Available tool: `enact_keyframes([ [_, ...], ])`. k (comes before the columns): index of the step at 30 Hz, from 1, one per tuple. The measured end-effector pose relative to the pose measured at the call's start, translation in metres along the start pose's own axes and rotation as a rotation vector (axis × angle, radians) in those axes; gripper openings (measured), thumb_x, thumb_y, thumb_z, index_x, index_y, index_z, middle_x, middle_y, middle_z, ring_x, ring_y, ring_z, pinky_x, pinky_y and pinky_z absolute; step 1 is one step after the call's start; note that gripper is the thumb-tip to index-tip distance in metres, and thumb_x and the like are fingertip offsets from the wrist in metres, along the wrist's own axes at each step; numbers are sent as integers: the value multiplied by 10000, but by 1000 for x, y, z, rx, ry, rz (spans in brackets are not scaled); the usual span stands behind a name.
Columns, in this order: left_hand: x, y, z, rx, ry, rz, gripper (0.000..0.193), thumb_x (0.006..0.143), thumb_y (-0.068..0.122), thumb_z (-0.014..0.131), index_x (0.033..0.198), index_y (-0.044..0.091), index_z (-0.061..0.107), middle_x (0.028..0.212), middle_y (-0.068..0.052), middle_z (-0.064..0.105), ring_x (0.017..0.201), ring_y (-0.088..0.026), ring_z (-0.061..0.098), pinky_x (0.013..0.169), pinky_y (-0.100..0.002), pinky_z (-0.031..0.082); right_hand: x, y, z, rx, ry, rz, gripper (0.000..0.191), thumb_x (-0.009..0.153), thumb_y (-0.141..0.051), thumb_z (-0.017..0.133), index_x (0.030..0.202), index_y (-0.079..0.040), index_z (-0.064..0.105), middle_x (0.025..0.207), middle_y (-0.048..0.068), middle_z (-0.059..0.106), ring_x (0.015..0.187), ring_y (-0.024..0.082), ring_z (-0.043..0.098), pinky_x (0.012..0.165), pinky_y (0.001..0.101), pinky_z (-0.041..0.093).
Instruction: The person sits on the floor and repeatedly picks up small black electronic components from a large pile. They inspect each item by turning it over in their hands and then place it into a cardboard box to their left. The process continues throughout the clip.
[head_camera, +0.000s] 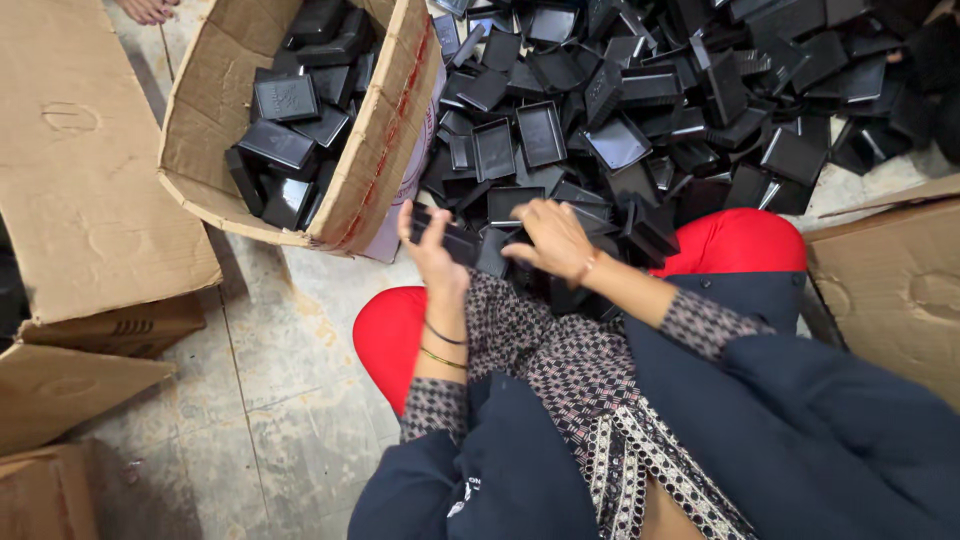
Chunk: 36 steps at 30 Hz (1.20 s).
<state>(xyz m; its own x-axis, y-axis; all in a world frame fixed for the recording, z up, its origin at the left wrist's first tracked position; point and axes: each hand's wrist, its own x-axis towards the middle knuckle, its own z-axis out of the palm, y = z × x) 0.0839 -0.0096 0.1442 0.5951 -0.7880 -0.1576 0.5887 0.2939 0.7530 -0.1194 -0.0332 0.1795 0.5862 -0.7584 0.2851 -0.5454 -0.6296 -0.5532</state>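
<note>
A big heap of small black plastic trays (640, 110) lies on the floor in front of me. My left hand (432, 255) grips a short stack of black trays (458, 240) by its near end, fingers curled over the edge. My right hand (552, 240) rests on top of the same stack and the trays just beyond it, fingers bent down onto them. Both hands are above my lap, between red-clad knees (390, 335). An open cardboard box (375, 150) at the left, tilted toward me, holds several more black trays (290, 130).
Flattened cardboard sheets (80, 170) lie at the far left, with another carton (890, 290) at the right edge. Bare concrete floor (270, 400) shows at lower left. Someone else's foot (148, 8) is at the top left corner.
</note>
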Motion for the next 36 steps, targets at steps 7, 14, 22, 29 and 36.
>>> enact_keyframes([
  [7,-9,48,-45,49,-103,-224,296,969,119,673,1217,71,518,1067,-108,688,950,-236,687,821,-388,578,-1,17,-22,-119,29,221,378,815,-176,757,1169,-81,664,857,99,671,868,245,664,978,484,382],
  [14,-57,-5,12,217,-445,-620,248,979,251,679,1139,63,662,1092,0,707,989,-87,654,890,-262,536,0,1,-73,1353,-110,485,558,950,-172,656,1476,-29,539,1213,50,669,1066,103,629,963,269,519],
  [22,-48,-32,49,361,-360,-261,379,1090,337,692,1159,-35,684,1097,-35,658,994,-114,563,905,-291,460,-23,-22,-66,228,268,58,680,832,-263,853,1393,6,581,1265,187,658,1157,258,648,1004,353,509],
  [29,-41,-2,51,-8,-251,-389,793,1040,647,297,1435,-1,530,1246,-124,661,1117,-217,631,1027,-370,497,-40,-32,-50,735,74,267,596,855,-229,810,1388,-38,624,1333,168,679,1175,271,666,1003,359,540],
  [36,-66,-6,60,116,-340,-141,603,1000,227,616,1500,-34,401,1378,-155,592,1255,-225,578,1097,-373,459,-36,-35,-35,560,167,82,560,889,-156,797,1397,-5,618,1401,176,616,1277,245,608,1072,358,479],
])
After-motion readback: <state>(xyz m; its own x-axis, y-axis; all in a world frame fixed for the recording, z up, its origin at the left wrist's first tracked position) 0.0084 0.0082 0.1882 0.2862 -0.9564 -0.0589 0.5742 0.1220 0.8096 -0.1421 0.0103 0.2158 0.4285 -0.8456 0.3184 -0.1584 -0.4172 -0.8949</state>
